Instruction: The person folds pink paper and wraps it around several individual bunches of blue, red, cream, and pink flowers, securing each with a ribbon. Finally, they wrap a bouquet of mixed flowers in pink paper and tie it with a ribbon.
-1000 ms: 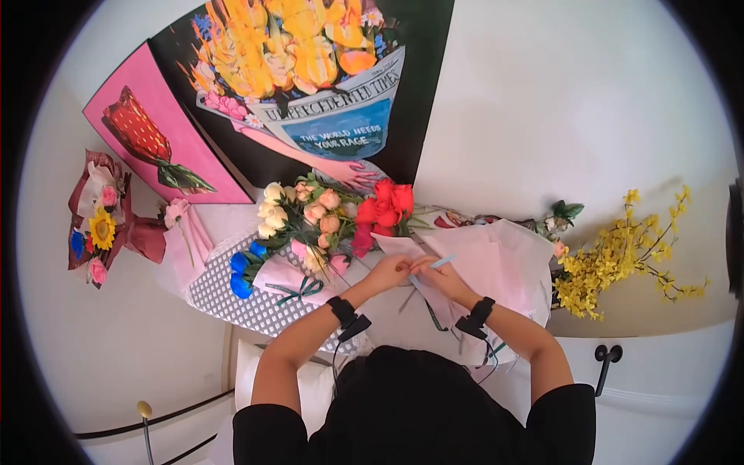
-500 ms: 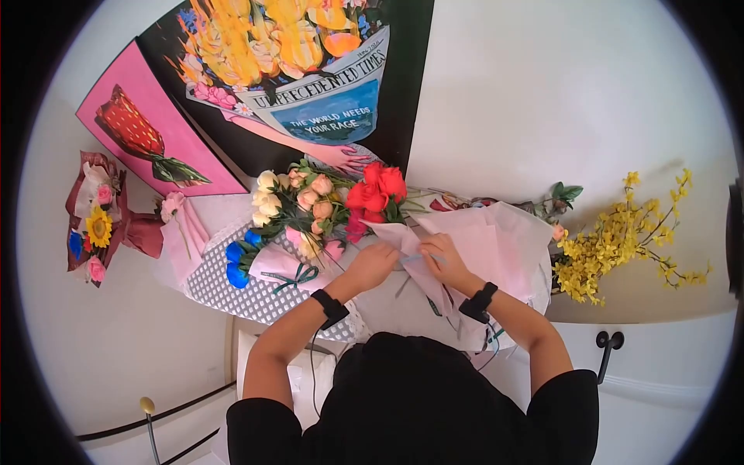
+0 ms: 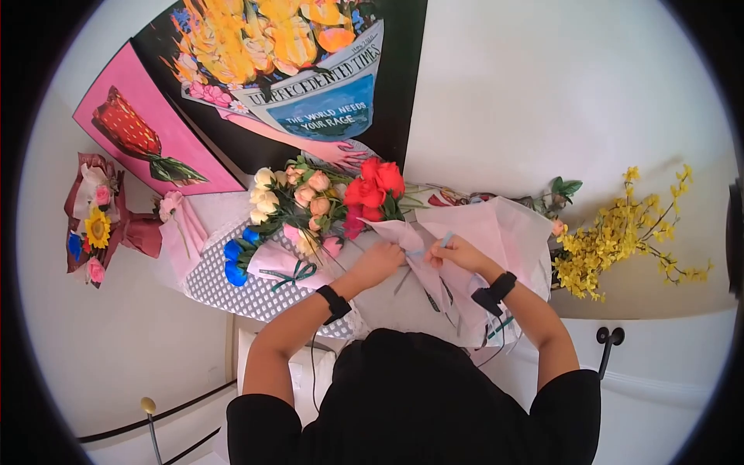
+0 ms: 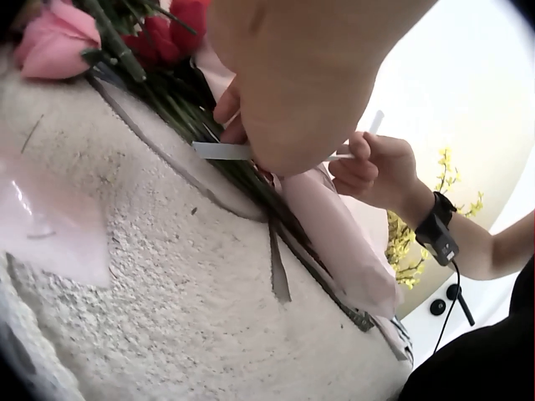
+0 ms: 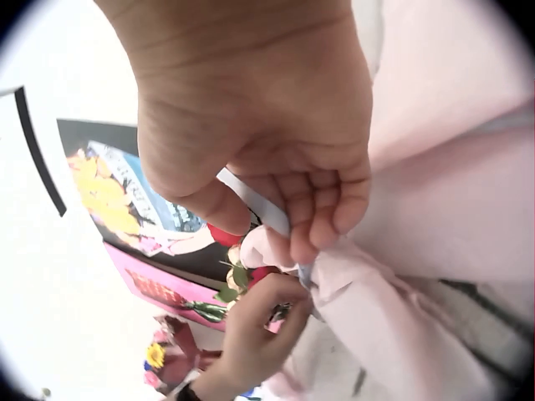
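Pink wrapping paper (image 3: pixel 425 273) is gathered around green stems (image 4: pixel 242 177). My left hand (image 3: pixel 378 262) grips this bundle at its narrowed part; in the left wrist view the hand (image 4: pixel 292 92) hides much of the grip. A pale blue ribbon (image 4: pixel 219 151) crosses the bundle, one end sticking out beside the left hand. My right hand (image 3: pixel 461 254) pinches the ribbon on the other side; in the right wrist view the ribbon (image 5: pixel 266 209) runs between the thumb and curled fingers of the right hand (image 5: pixel 259 134).
Red roses (image 3: pixel 376 186), peach roses (image 3: pixel 314 198) and cream roses (image 3: pixel 264 203) lie beyond the left hand. A wrapped blue bouquet (image 3: pixel 267 263) lies to the left. More pink paper (image 3: pixel 504 240) spreads to the right, near yellow blossoms (image 3: pixel 593 263). Paintings (image 3: pixel 325 108) stand behind.
My hands, close together a second ago, have moved apart. The right hand has drawn slightly right with the ribbon; the left is lower on the bundle. The head view has shifted slightly.
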Demonstrator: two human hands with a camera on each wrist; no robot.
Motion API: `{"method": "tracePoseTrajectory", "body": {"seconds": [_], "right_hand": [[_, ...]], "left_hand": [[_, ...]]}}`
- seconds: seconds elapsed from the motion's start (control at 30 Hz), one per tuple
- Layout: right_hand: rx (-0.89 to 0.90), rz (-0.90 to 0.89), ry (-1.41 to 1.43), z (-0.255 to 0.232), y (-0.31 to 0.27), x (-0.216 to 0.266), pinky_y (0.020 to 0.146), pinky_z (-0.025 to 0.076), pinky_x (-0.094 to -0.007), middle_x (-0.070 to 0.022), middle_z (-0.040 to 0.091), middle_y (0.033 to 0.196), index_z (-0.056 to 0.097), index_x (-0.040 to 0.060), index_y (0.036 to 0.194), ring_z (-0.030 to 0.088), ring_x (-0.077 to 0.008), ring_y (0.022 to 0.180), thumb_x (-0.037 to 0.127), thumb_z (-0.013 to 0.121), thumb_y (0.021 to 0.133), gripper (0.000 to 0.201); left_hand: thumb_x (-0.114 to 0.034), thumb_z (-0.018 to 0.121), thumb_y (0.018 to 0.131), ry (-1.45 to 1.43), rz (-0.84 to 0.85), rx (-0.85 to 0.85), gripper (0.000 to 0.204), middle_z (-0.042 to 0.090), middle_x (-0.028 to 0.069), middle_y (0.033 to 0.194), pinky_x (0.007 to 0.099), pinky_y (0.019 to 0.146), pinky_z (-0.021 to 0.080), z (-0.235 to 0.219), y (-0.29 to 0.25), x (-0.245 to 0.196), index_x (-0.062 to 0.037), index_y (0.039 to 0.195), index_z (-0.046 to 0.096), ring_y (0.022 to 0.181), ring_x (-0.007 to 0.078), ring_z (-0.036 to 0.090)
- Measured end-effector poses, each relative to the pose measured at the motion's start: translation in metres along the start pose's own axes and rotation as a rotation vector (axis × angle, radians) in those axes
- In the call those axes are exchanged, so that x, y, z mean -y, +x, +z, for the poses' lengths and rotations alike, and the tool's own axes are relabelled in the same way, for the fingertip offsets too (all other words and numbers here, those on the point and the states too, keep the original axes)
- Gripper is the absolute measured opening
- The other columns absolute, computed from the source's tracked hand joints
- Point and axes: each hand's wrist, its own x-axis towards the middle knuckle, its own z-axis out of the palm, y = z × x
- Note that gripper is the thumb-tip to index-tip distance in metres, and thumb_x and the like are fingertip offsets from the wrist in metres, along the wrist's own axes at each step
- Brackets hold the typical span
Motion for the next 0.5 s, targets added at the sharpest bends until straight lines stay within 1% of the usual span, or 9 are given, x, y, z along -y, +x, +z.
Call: {"method": "tracePoseTrajectory", "body": {"seconds": [0.03,0.07,0.1,0.17,0.2,0.27,0.3,0.43,0.5], "right_hand": [[-0.001,0.010,0.007,-0.001,0.000,-0.001,0.057,0.043,-0.0264,-0.0062,0.060,0.067,0.065,0.0002,0.085,0.056,-0.0110,0.064,0.020,0.055,0.086,0.022],[-0.051,0.004,-0.283,-0.002,0.001,-0.002,0.056,0.043,-0.0279,-0.0078,0.060,0.065,0.065,0.0004,0.082,0.057,-0.0134,0.061,0.020,0.057,0.083,0.022],[-0.099,-0.008,-0.578,-0.002,0.003,-0.002,0.056,0.044,-0.0294,-0.0094,0.060,0.063,0.066,0.0007,0.080,0.057,-0.0158,0.059,0.021,0.058,0.081,0.021],[-0.146,-0.099,-0.696,0.009,0.005,-0.004,0.055,0.044,-0.0308,-0.0113,0.060,0.063,0.066,0.0006,0.077,0.057,-0.0185,0.058,0.021,0.059,0.078,0.021],[-0.194,-0.195,-0.816,0.014,0.007,-0.004,0.055,0.044,-0.0323,-0.0133,0.060,0.063,0.066,0.0005,0.075,0.058,-0.0211,0.057,0.021,0.060,0.076,0.022],[-0.170,-0.200,-0.874,0.020,0.012,-0.004,0.055,0.045,-0.0332,-0.0154,0.061,0.066,0.066,0.0005,0.075,0.058,-0.0234,0.057,0.022,0.060,0.075,0.022],[-0.145,-0.198,-0.928,0.022,0.013,-0.004,0.055,0.045,-0.0341,-0.0175,0.061,0.069,0.066,0.0005,0.074,0.058,-0.0258,0.057,0.022,0.060,0.074,0.022],[-0.127,-0.189,-0.816,0.013,0.015,0.000,0.054,0.046,-0.0318,-0.0151,0.062,0.066,0.066,-0.0009,0.074,0.058,-0.0222,0.055,0.021,0.056,0.075,0.024],[-0.123,0.116,-0.470,0.008,0.013,0.012,0.055,0.046,-0.0282,-0.0115,0.062,0.063,0.066,-0.0026,0.074,0.058,-0.0181,0.055,0.021,0.053,0.075,0.027]], "left_hand": [[-0.011,0.054,0.072,-0.147,-0.109,-0.036,0.021,0.054,0.0066,0.086,0.0327,0.065,0.044,0.004,-0.002,0.001,-0.0060,0.092,0.055,0.087,0.0221,0.054],[-0.009,0.054,0.072,-0.290,-0.219,-0.073,0.022,0.055,0.0078,0.089,0.0339,0.068,0.044,0.007,-0.004,0.000,-0.0062,0.094,0.055,0.090,0.0229,0.054],[-0.009,0.054,0.072,-0.293,-0.220,-0.072,0.022,0.055,0.0078,0.089,0.0339,0.068,0.044,0.010,-0.006,-0.001,-0.0062,0.094,0.055,0.090,0.0229,0.054],[-0.012,0.051,0.075,-0.397,-0.284,-0.048,0.022,0.054,0.0086,0.088,0.0357,0.071,0.043,0.005,-0.006,-0.002,-0.0077,0.097,0.053,0.090,0.0238,0.055],[-0.012,0.051,0.075,-0.393,-0.284,-0.052,0.022,0.054,0.0086,0.088,0.0357,0.071,0.043,0.005,-0.006,-0.001,-0.0077,0.097,0.053,0.090,0.0238,0.055],[-0.012,0.052,0.073,-0.284,-0.076,-0.152,0.020,0.054,0.0078,0.087,0.0344,0.071,0.043,0.004,-0.006,0.001,-0.0068,0.093,0.054,0.087,0.0231,0.054],[-0.012,0.052,0.073,-0.282,-0.078,-0.153,0.020,0.054,0.0078,0.087,0.0344,0.071,0.043,0.005,-0.006,0.002,-0.0068,0.093,0.054,0.087,0.0231,0.054],[-0.013,0.053,0.071,-0.069,0.044,-0.028,0.016,0.052,0.0062,0.084,0.0325,0.072,0.042,0.002,-0.004,-0.002,-0.0050,0.085,0.056,0.083,0.0219,0.053],[-0.014,0.053,0.070,-0.014,0.094,0.016,0.018,0.052,0.0051,0.084,0.0318,0.072,0.042,-0.001,-0.002,-0.004,-0.0043,0.085,0.057,0.082,0.0209,0.052]]}}
